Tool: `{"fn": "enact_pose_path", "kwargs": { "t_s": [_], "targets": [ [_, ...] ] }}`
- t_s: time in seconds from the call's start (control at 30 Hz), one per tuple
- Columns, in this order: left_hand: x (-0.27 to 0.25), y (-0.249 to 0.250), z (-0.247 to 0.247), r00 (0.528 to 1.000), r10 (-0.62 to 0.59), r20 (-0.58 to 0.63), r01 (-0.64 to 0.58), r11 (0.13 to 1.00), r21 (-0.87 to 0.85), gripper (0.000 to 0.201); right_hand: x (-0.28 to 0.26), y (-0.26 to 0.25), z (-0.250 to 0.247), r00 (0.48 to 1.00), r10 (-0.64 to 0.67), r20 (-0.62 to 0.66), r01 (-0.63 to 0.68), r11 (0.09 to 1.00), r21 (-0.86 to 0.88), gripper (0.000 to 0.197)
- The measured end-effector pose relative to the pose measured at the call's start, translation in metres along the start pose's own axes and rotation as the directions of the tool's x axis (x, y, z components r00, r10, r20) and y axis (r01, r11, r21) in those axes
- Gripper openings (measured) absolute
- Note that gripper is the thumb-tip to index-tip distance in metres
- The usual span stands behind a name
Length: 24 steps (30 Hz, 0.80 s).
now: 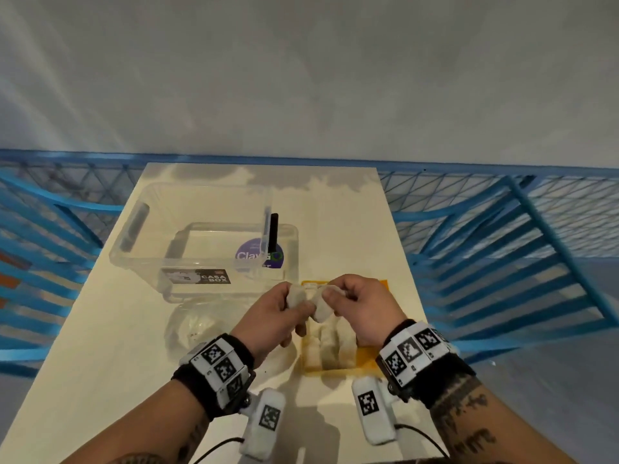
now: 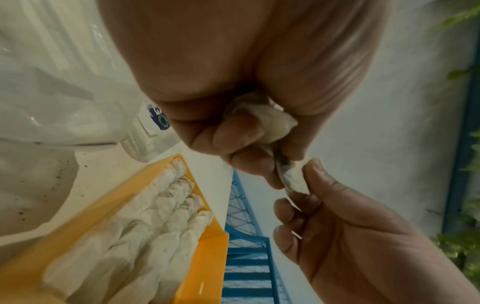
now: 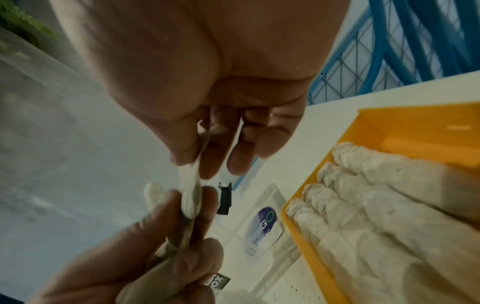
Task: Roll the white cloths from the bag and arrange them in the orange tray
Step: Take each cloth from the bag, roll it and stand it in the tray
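Pale wall and blue metal railings stand behind a cream table (image 1: 100, 346). From the head view, both hands are raised above the orange tray (image 1: 371, 358), close together. The left hand (image 1: 278, 313) and the right hand (image 1: 363, 306) each grip one end of a white cloth (image 1: 310, 299) between them. Rolled cloths (image 1: 330, 343) already lie side by side in the tray. A clear plastic box (image 1: 201, 236) stands behind, and a clear bag (image 1: 197, 326) lies left of the tray.

From the left wrist view, the left fingers (image 2: 233, 131) are curled around the cloth's bunched end, and the right thumb (image 2: 319, 181) pinches the other end.

From the right wrist view, the right thumb and fingers pinch a thin edge of the cloth, and the left fingers (image 3: 182, 263) close on the part below.

I judge the cloth to be light, soft and limp. It will loosen easily, so it should be held at both ends with light tension while rolling.
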State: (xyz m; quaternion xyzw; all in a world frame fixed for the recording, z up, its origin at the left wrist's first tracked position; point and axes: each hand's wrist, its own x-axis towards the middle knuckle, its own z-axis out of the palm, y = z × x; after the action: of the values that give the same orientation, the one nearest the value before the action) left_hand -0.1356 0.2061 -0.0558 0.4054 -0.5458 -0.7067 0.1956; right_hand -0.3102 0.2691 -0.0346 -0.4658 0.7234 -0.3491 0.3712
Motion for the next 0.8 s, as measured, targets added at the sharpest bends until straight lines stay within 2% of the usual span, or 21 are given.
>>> {"fn": "enact_pose_path", "kwargs": {
  "t_s": [0.1,0.23,0.3,0.4,0.47,0.53,0.63,0.73,0.8],
  "targets": [
    [0.009,-0.003,0.009,1.000,0.027,0.005,-0.027,0.996,0.089,0.016,-0.002,0.007,-0.015,0.999,0.001,0.050,0.000,0.999,-0.032,0.007],
    [0.019,-0.001,0.024,0.998,0.046,0.044,-0.053,0.986,0.160,0.018,0.000,0.013,-0.038,1.000,0.004,0.020,-0.002,0.996,-0.093,0.003],
    [0.023,-0.003,0.030,0.999,0.023,0.048,-0.033,0.979,0.201,0.009,0.001,0.016,-0.047,0.999,0.010,0.041,-0.005,0.991,-0.136,0.003],
    [0.031,-0.007,0.033,0.999,-0.018,0.033,0.011,0.977,0.213,0.009,0.004,0.025,-0.060,0.999,0.016,0.052,-0.005,0.978,-0.209,0.005],
    [0.035,-0.010,0.031,0.998,-0.055,-0.017,0.057,0.974,0.218,0.009,0.008,0.031,-0.067,0.998,0.035,0.053,-0.018,0.956,-0.292,0.002],
    [0.038,-0.015,0.026,0.994,-0.079,-0.070,0.095,0.964,0.247,0.009,0.012,0.041,-0.068,0.990,0.080,0.113,-0.024,0.904,-0.426,0.008],
    [0.040,-0.027,0.017,0.982,-0.143,-0.121,0.168,0.957,0.237,0.014,0.018,0.061,-0.058,0.935,0.216,0.283,0.009,0.780,-0.626,0.014],
    [0.041,-0.034,0.014,0.960,-0.240,-0.145,0.252,0.964,0.078,0.017,0.023,0.079,-0.043,0.846,0.336,0.413,0.090,0.674,-0.733,0.019],
    [0.042,-0.034,0.013,0.951,-0.272,-0.145,0.270,0.962,-0.032,0.009,0.028,0.086,-0.035,0.820,0.368,0.439,0.127,0.630,-0.766,0.017]
  ]
}}
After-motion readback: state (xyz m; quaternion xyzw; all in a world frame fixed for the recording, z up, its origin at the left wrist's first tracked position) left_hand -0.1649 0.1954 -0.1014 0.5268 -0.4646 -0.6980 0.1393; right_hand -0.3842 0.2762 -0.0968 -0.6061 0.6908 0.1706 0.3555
